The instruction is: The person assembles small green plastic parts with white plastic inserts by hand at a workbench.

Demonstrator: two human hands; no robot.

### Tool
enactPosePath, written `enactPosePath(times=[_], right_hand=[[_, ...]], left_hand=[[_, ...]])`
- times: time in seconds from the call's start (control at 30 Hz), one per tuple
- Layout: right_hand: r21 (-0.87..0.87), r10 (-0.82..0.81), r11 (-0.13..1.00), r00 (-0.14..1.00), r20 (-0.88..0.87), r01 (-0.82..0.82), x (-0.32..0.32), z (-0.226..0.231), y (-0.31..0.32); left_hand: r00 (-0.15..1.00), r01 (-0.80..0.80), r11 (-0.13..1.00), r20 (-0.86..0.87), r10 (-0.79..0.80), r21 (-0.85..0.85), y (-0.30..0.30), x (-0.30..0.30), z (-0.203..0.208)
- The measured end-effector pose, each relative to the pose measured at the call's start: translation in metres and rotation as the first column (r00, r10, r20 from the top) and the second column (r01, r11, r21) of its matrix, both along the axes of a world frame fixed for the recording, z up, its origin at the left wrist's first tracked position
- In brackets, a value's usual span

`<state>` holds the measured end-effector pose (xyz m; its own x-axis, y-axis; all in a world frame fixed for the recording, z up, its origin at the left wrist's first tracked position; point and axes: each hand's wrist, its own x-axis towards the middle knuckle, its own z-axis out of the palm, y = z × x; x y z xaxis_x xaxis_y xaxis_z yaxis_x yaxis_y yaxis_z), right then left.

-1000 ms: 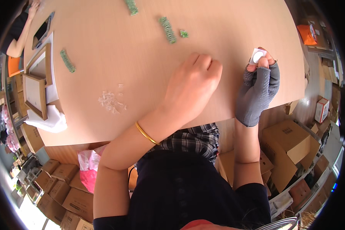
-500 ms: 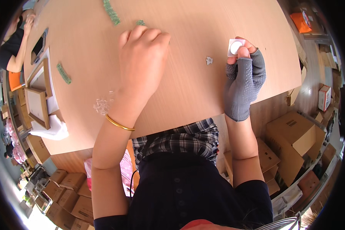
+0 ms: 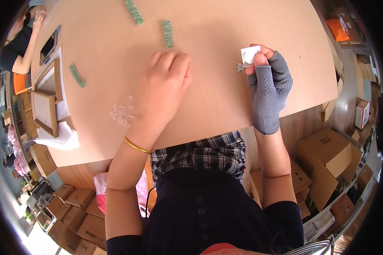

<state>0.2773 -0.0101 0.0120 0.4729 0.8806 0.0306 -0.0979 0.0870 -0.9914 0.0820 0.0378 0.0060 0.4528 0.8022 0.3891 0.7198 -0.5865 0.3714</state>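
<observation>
My left hand, bare with a gold bangle at the wrist, is held over the table with its fingers curled together. Whatever it may hold is hidden. Just beyond its knuckles lies a green ridged strip, like a row of small pieces. My right hand, in a grey fingerless glove with light dots, pinches a small white square with a round disc between thumb and fingers. A small crumpled whitish scrap lies on the table beside that square. Small clear pieces are heaped left of my left wrist.
Two more green strips lie on the wooden table. Wooden frames and a white cloth are at its left edge. A co-worker sits at far left. Cardboard boxes stand on the floor.
My left hand has drawn back toward me, uncovering the green strip ahead of it. My right hand has shifted slightly left with the white square, now close to the scrap.
</observation>
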Motion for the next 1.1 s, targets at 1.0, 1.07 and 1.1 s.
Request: enactPosePath(times=[1.0,1.07,1.1], right_hand=[[-0.028,0.297,0.942,0.789,0.538,-0.335,-0.011,-0.007,-0.013],[-0.063,0.348,0.917,0.709,0.613,-0.395,-0.016,-0.004,-0.016],[-0.069,0.354,0.915,0.706,0.614,-0.398,-0.016,-0.004,-0.016]], left_hand=[[0.980,0.092,0.959,0.194,-0.040,-0.267,-0.061,-0.015,0.013],[0.979,0.083,0.965,0.199,-0.033,-0.248,-0.062,-0.015,0.009],[0.978,0.115,0.974,0.196,-0.076,-0.195,-0.062,-0.014,0.007]])
